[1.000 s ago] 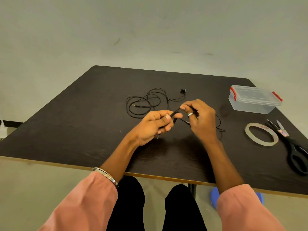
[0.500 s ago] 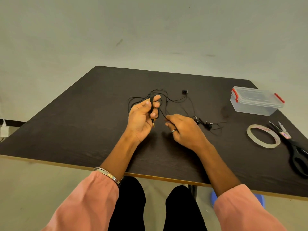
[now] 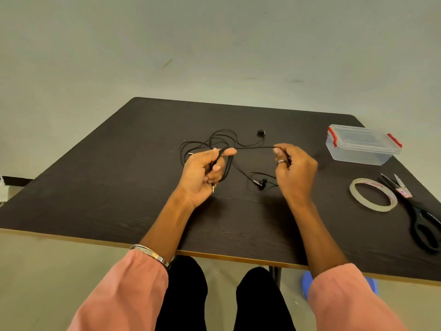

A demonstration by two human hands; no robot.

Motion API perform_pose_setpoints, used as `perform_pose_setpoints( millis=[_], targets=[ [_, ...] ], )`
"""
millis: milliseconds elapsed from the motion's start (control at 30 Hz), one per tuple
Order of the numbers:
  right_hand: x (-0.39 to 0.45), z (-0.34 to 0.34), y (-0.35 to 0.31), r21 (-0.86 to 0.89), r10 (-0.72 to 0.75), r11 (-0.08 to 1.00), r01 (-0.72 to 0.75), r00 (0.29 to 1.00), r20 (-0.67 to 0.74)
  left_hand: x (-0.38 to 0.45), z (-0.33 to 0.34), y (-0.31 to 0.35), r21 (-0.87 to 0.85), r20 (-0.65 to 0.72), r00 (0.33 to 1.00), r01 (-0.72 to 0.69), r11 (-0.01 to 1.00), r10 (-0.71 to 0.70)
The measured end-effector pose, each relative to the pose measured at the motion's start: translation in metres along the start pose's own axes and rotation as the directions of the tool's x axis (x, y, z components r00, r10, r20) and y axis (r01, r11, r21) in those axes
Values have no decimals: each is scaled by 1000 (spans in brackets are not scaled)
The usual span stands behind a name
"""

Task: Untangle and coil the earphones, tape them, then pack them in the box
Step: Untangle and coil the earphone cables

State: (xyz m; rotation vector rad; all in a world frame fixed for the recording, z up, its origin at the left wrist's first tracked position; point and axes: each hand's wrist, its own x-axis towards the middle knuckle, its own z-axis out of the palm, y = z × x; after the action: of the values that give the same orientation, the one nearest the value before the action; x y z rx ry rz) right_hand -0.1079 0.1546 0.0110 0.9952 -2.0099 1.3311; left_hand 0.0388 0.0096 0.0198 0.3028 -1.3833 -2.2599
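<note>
Step, as judged: coiling earphones (image 3: 219, 142), barely begun.

Left hand (image 3: 202, 174) at table (image 3: 95, 187) centre, fingers curled round first loops, thumb pinning cord, gold plug hanging below palm.

Right hand (image 3: 294, 167) at 3 o'clock of left, pinching cord; taut run between both.

Loose tangle on table at 12 o'clock of left hand; 1 earbud far, 1 near right wrist.

Advice: keep light tension, feed even loops, free snags first.

Box (image 3: 362, 145), tape roll (image 3: 373, 195), scissors (image 3: 420, 216) at 3 o'clock, untouched.

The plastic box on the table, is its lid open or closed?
Closed. The clear lid lies flat on the plastic box, and both red clips sit down at its ends.
</note>
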Motion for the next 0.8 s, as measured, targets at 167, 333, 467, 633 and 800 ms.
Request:
perform_pose_setpoints(
  millis=[167, 333, 467, 633, 800],
  targets=[
    [-3, -2, -1, -16, -5, 1000, 5, 1000, 3, 0, 3, -1, 40, -55, 998, -8, 999, 10],
    [-13, -4, -13, 7, -200, 978, 206, 940, 276, 4, -1, 0, -99, -196, 978, -93, 991, 72],
    [-19, 3, -21, 64, -312, 945, 321, 824, 473, 5, -1, 2, -160, -270, 957, -149, 976, 102],
    [-31, 7, -29, -4, -374, 869, 495, 660, 652, 9, -3, -1, -140, -281, 949, -191, 972, 146],
    [-44, 6, -46, -14, -479, 783, 622, 617, 624, 8, 0, -8, 205, -192, 950, -208, 956, 248]
  ],
)
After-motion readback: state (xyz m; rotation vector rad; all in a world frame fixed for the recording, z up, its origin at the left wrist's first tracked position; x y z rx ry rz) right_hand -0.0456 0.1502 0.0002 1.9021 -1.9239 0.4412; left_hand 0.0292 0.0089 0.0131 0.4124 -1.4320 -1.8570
